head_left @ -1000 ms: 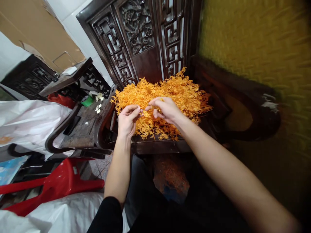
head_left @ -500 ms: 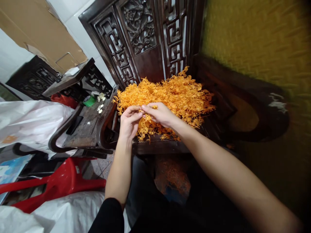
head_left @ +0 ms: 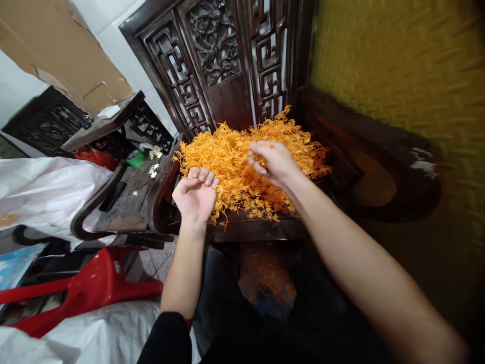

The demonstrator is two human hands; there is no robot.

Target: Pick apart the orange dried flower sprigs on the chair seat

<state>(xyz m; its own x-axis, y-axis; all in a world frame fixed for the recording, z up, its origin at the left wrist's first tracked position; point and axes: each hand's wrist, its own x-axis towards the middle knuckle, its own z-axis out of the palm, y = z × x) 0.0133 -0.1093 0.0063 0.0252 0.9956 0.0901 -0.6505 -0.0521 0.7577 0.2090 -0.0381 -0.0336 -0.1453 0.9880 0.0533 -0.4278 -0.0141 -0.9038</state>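
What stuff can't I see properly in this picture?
All in the head view:
- Right hand: how many orange pieces are in it; its curled fingers hide them.
- Left hand: whether anything is tucked under its fingertips, which bend over and cover that spot.
- Wooden seat: most of its top, covered by the orange pile.
- Red plastic item: its far end, cut off by the picture's left edge.

Both bare forearms reach forward, the right one angling inward from the lower right. The left hand turns its palm up toward the head, fingers curled over. The right hand, apart from it, bends its fingers inward, wrist nearly straight.
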